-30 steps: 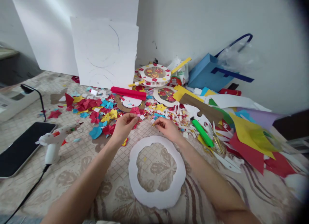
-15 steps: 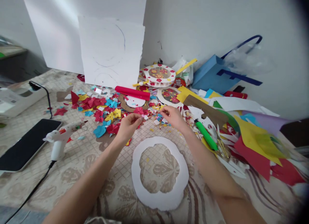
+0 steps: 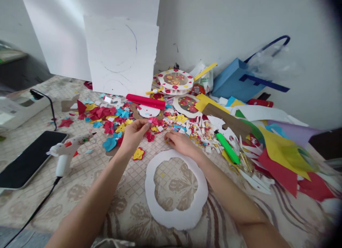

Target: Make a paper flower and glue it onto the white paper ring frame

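My left hand (image 3: 132,134) pinches a flimsy, feather-light paper flower (image 3: 153,120) by its rim. My right hand (image 3: 179,143) curls over scraps (image 3: 199,130); I cannot tell whether it grips any.

No legible text anywhere

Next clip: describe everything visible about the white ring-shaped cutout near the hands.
The white cutout ring is a thin flat sheet, paper or foam by its look, with a wavy rounded outline and a flower-shaped hole showing the patterned cloth beneath. It lies flat on that cloth. The right hand rests just beyond its top edge, its forearm crossing the upper right rim; contact cannot be told. The left hand, pinching a small red paper flower, is clear of it.
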`<control>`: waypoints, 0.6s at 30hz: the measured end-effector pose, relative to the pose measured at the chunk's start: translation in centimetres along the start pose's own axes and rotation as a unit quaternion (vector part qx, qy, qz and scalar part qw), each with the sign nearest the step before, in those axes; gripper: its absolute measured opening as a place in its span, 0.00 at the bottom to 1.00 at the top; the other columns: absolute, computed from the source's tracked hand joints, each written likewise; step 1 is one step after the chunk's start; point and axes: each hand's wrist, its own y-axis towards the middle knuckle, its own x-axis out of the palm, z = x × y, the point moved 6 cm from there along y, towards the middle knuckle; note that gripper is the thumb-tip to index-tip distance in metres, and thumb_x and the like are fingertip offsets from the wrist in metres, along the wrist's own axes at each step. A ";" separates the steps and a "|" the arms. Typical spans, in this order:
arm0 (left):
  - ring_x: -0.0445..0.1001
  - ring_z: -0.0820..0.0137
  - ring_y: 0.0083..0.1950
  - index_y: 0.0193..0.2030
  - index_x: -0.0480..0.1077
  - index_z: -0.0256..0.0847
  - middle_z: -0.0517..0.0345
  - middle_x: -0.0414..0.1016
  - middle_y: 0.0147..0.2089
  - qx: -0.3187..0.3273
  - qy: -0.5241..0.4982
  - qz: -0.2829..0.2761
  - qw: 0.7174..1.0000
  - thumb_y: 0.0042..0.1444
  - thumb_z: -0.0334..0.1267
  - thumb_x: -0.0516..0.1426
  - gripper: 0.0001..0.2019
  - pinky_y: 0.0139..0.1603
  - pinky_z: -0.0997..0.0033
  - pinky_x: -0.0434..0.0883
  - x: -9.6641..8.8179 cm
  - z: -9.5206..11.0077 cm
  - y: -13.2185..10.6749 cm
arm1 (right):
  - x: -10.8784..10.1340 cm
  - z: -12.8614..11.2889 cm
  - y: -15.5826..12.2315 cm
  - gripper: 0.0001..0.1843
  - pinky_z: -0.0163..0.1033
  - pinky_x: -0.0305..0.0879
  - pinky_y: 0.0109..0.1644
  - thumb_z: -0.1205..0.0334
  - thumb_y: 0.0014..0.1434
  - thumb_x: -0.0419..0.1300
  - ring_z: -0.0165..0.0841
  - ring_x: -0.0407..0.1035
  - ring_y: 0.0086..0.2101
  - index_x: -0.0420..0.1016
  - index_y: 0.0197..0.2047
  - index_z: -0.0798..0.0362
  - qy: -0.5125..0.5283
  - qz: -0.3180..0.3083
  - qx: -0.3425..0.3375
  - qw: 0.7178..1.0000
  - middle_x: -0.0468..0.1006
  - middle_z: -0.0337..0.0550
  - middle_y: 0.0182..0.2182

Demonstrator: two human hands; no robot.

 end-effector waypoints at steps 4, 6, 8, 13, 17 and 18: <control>0.66 0.75 0.26 0.32 0.71 0.37 0.58 0.72 0.27 0.004 0.007 0.001 1.000 0.44 0.48 0.63 0.15 0.27 0.75 0.61 -0.3 -0.1 0.1 | -0.3 -0.6 -0.2 0.09 0.34 0.61 0.45 0.73 0.60 0.52 0.32 0.68 0.42 0.71 0.39 0.53 0.006 -0.005 -0.005 1.000 0.73 0.46 0.40; 0.67 0.75 0.27 0.32 0.71 0.37 0.58 0.72 0.27 0.005 0.010 0.002 1.000 0.45 0.47 0.63 0.15 0.27 0.75 0.61 -0.3 -0.2 0.1 | -0.4 -0.6 -0.3 0.08 0.34 0.60 0.46 0.73 0.59 0.52 0.31 0.68 0.42 0.70 0.38 0.54 0.010 -0.008 0.000 1.000 0.73 0.45 0.40; 0.67 0.75 0.27 0.32 0.71 0.37 0.58 0.72 0.28 0.004 0.011 0.002 1.000 0.46 0.47 0.62 0.14 0.27 0.75 0.62 -0.2 -0.2 0.1 | -0.4 -0.5 -0.4 0.08 0.34 0.60 0.46 0.73 0.59 0.52 0.31 0.68 0.42 0.70 0.38 0.54 0.013 -0.006 0.005 1.000 0.73 0.45 0.40; 0.69 0.75 0.28 0.32 0.71 0.37 0.58 0.73 0.28 0.008 0.011 0.012 1.000 0.46 0.47 0.63 0.14 0.28 0.75 0.63 -0.5 -0.1 0.2 | -0.1 -0.2 -0.5 0.10 0.34 0.60 0.46 0.72 0.60 0.51 0.32 0.67 0.44 0.69 0.43 0.53 0.023 -0.002 -0.004 1.000 0.72 0.45 0.42; 0.68 0.75 0.26 0.33 0.72 0.37 0.59 0.72 0.27 0.010 0.015 0.006 1.000 0.46 0.47 0.63 0.15 0.27 0.75 0.62 -0.6 -0.4 0.3 | 0.0 -0.3 -0.5 0.11 0.34 0.60 0.45 0.74 0.60 0.51 0.32 0.68 0.43 0.70 0.42 0.52 0.023 -0.004 -0.014 1.000 0.72 0.45 0.42; 0.67 0.75 0.26 0.33 0.72 0.37 0.59 0.72 0.27 0.009 0.016 0.003 1.000 0.47 0.47 0.63 0.14 0.27 0.75 0.61 -0.6 -0.4 0.3 | 0.0 -0.3 -0.5 0.10 0.34 0.60 0.45 0.74 0.59 0.51 0.32 0.68 0.42 0.70 0.41 0.53 0.023 -0.002 -0.014 1.000 0.72 0.46 0.41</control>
